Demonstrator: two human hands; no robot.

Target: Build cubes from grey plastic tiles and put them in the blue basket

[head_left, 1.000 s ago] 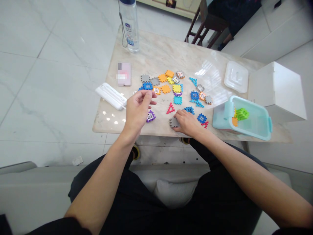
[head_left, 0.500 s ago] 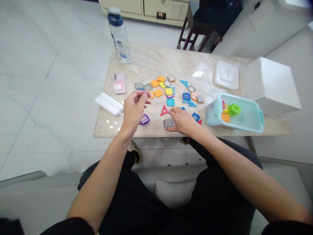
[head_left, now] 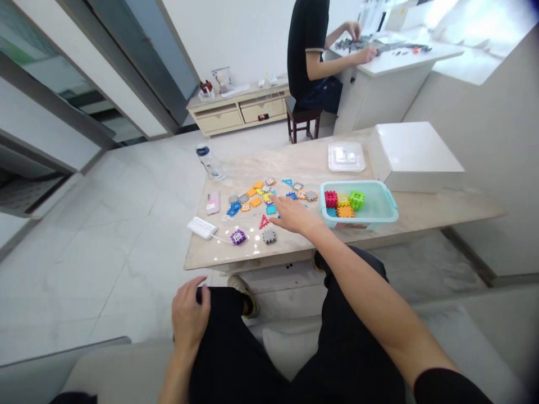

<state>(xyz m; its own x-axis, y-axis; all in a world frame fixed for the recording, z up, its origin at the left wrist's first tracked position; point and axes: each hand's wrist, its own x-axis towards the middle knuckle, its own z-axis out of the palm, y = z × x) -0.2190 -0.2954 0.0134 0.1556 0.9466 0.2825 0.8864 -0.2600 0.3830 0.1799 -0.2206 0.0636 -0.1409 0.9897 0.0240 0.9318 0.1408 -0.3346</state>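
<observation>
My right hand (head_left: pixel 292 215) hovers over the puzzle-edged toy tiles on the table, fingers stretched out and nothing in them. Just left of its thumb lies a red triangle piece (head_left: pixel 264 222), and below that a gray tile (head_left: pixel 269 236). A purple tile (head_left: pixel 238 237) sits nearer the left end. Orange tiles (head_left: pixel 255 202), blue pieces (head_left: pixel 233 209) and a teal tile (head_left: pixel 272 209) are spread beyond; my hand hides some pieces. Beside my left knee, off the table, my left hand (head_left: pixel 190 310) is loosely curved, thumb apart from the fingers, holding nothing.
Right of the tiles stands a light-blue bin (head_left: pixel 381 210) holding red, yellow, orange and green blocks. Behind are a clear lid (head_left: pixel 346 157) and a white box (head_left: pixel 415 148). A water bottle (head_left: pixel 210 164), pink card (head_left: pixel 213 202) and white device (head_left: pixel 202 228) lie left. A person (head_left: pixel 309 56) sits beyond.
My view has tilted up, bringing the seated person and cabinet into sight. My left hand has dropped from above the table to beside my knee. My right hand has lifted away from the gray tile.
</observation>
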